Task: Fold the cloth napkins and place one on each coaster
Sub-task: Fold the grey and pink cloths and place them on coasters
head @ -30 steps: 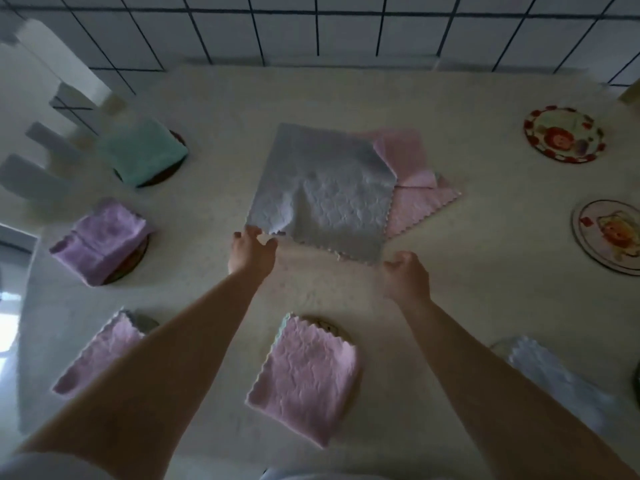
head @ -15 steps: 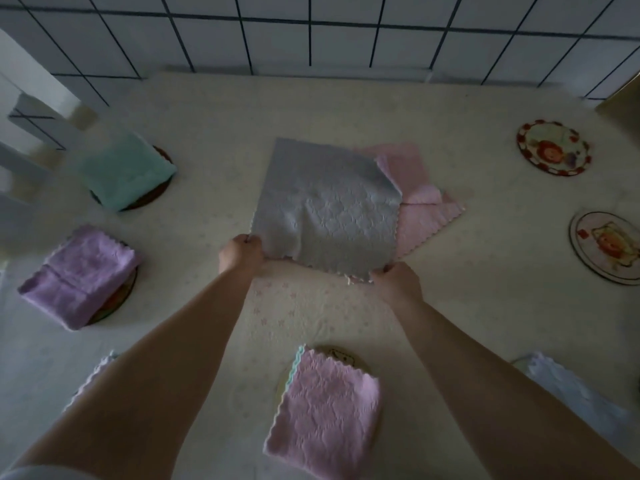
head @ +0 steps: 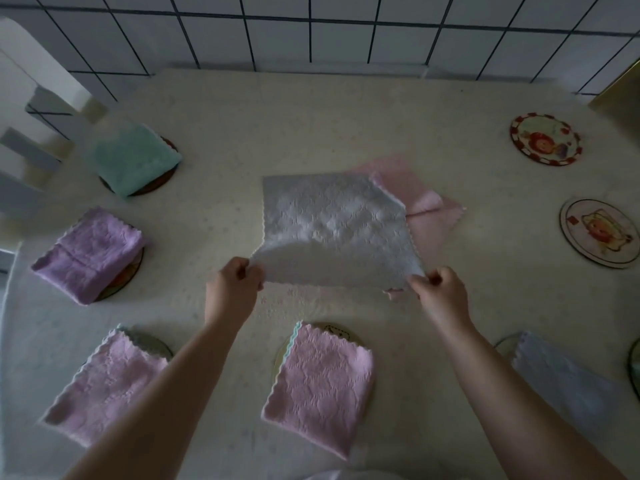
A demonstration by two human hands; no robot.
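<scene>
A grey napkin (head: pixel 332 226) lies spread in the middle of the table, its near edge lifted off the surface. My left hand (head: pixel 233 289) pinches its near left corner and my right hand (head: pixel 440 292) pinches its near right corner. A pink napkin (head: pixel 426 213) lies partly under it on the right. Folded napkins rest on coasters: a teal one (head: pixel 133 157), a purple one (head: pixel 88 252), a pink one (head: pixel 104 382), another pink one (head: pixel 320 382) and a pale one (head: pixel 568 386). Two bare coasters (head: pixel 545 138) (head: pixel 599 233) sit at the right.
The table (head: pixel 311 116) has a cream cloth and meets a white tiled wall (head: pixel 311 26) at the far side. A white chair back (head: pixel 24 98) stands at the far left. A dark round rim (head: pixel 633 368) shows at the right edge.
Both hands closed on the grey napkin's near corners and raised its near edge. The view shifted, so the table appears lower in frame.
</scene>
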